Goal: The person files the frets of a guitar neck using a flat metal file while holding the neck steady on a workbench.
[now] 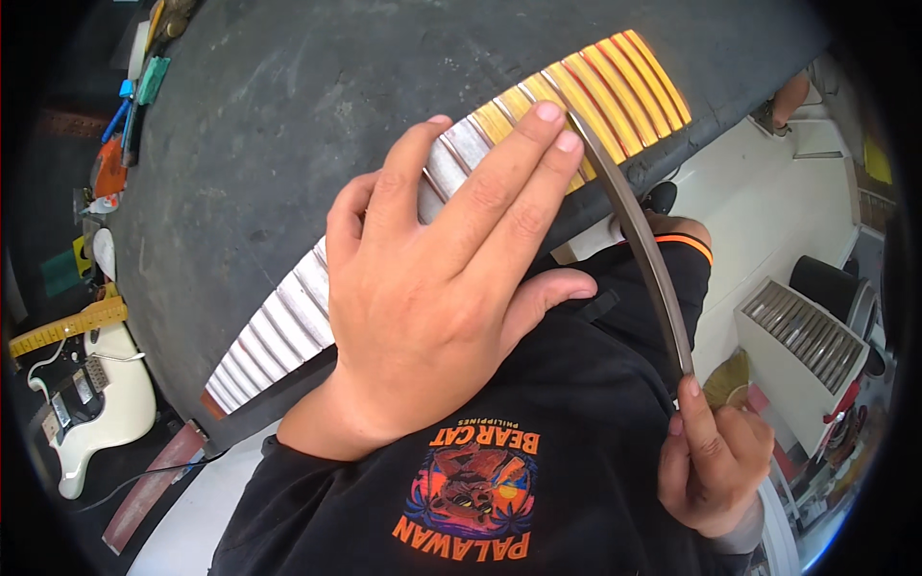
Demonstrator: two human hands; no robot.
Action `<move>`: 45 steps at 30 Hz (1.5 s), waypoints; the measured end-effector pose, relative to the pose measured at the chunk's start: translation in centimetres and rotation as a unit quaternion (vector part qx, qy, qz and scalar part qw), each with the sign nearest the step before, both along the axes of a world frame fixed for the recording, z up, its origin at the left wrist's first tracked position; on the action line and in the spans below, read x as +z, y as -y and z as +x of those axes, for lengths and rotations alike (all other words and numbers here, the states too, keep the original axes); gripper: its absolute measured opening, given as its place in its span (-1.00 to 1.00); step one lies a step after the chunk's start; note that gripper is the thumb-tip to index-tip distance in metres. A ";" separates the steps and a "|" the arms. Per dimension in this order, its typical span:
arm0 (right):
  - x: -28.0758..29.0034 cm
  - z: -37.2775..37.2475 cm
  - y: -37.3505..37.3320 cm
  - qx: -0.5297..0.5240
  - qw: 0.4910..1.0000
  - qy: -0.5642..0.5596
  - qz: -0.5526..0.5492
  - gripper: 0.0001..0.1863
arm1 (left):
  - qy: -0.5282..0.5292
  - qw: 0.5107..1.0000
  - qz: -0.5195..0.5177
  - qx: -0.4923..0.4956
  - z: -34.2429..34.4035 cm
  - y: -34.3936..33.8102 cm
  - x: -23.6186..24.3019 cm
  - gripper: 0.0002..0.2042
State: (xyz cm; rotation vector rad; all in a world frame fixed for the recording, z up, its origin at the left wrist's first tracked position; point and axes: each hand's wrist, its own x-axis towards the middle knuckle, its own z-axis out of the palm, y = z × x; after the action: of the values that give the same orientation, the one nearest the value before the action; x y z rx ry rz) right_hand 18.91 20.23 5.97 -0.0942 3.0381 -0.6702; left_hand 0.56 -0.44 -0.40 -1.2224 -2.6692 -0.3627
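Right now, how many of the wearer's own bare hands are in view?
2: the bare left hand lies spread across the tapered, ribbed silver-and-gold board; the bare right hand, at lower right, holds the long, narrow, dark-grey bar. Neither is hidden.

Upside-down orange lettering (485,439) on black shirt (591,432)

Wearing a loose black cloth shirt (595,422) with a bright printed picture (475,490) on the front: brown animal, yellow sun and blue palm trees, with purple, pink and orange bits. Above and below it, big orange letters (485,439), upside down in this view. Also wearing black cloth shorts (684,274) with a shiny orange stripe (691,244) near the knee. Short, round fingernails on the bare left hand (432,288).
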 end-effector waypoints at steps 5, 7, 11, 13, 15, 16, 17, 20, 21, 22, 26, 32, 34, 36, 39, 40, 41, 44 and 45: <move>-0.4 -1.8 0.6 0.017 0.999 -0.029 0.010 -0.38 | 0.014 1.000 0.010 0.007 0.0 0.2 -0.1 -0.29; -1.0 -3.6 0.9 0.006 1.000 -0.025 -0.010 -0.35 | -0.001 1.000 0.019 0.001 -0.1 0.2 -0.4 -0.30; -2.9 -7.2 1.2 -0.016 0.999 -0.036 -0.009 -0.33 | 0.010 0.999 0.032 0.008 0.3 0.6 -0.7 -0.31; -3.0 -7.4 1.1 0.002 0.997 -0.073 -0.014 -0.33 | 0.032 0.999 0.022 0.017 0.6 0.7 -0.9 -0.32; -2.8 -6.3 0.9 0.002 0.998 -0.060 0.002 -0.32 | 0.008 0.999 0.037 0.016 0.2 0.6 -1.4 -0.33; -2.4 -5.3 0.9 0.002 0.999 -0.051 0.012 -0.32 | -0.058 0.996 0.061 -0.001 -0.4 0.4 -2.0 -0.34; -2.2 -4.1 0.9 -0.001 0.999 -0.036 0.024 -0.32 | -0.067 0.996 0.055 -0.001 -0.8 0.3 -2.4 -0.34; -2.1 -1.2 1.0 0.004 0.999 -0.054 0.010 -0.31 | -0.215 0.971 0.092 -0.040 -2.7 -0.1 -3.9 -0.36; -1.8 -0.8 1.0 0.004 0.999 -0.053 0.014 -0.30 | -0.212 0.972 0.095 -0.039 -2.6 -0.2 -3.7 -0.36; -1.7 -0.8 1.1 0.008 0.998 -0.065 0.025 -0.30 | -0.178 0.980 0.087 -0.028 -2.2 -0.1 -3.4 -0.36; -1.3 -4.8 1.5 -0.008 1.000 -0.024 0.017 -0.36 | -0.007 0.999 0.041 0.022 0.3 0.4 -1.5 -0.34; -2.9 -12.0 2.4 -0.061 0.993 -0.064 -0.083 -0.48 | 0.006 0.999 0.036 0.024 0.6 0.8 -1.1 -0.31; -2.2 -11.3 2.4 -0.060 0.994 -0.060 -0.065 -0.50 | 0.025 0.999 0.033 0.022 0.6 0.7 -1.0 -0.32; -1.5 -9.3 2.0 -0.059 0.996 -0.052 -0.046 -0.49 | 0.008 0.999 0.042 0.024 0.3 0.4 -1.2 -0.32; -1.4 -5.4 1.0 -0.066 0.996 -0.042 -0.045 -0.44 | -0.140 0.987 0.082 -0.016 -1.7 0.0 -3.4 -0.32; -1.1 -4.0 0.8 -0.090 0.995 -0.013 -0.049 -0.44 | -0.175 0.980 0.095 -0.029 -2.1 0.2 -4.2 -0.32; -1.3 -2.7 0.5 -0.101 0.993 -0.019 -0.052 -0.45 | -0.210 0.971 0.107 -0.040 -2.4 0.4 -4.9 -0.32; -2.3 0.3 -0.1 -0.124 0.988 -0.052 -0.077 -0.46 | -0.206 0.976 0.054 -0.049 -2.3 2.1 -5.8 -0.31; -2.5 1.1 -0.3 -0.128 0.986 -0.059 -0.088 -0.47 | -0.194 0.979 0.015 -0.055 -2.3 2.8 -5.5 -0.30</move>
State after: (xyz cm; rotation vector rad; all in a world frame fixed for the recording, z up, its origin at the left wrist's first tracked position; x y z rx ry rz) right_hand 20.05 20.52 3.46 0.2661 3.1259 -0.9842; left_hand -1.70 -3.23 -5.93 -1.2838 -2.2654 -0.1568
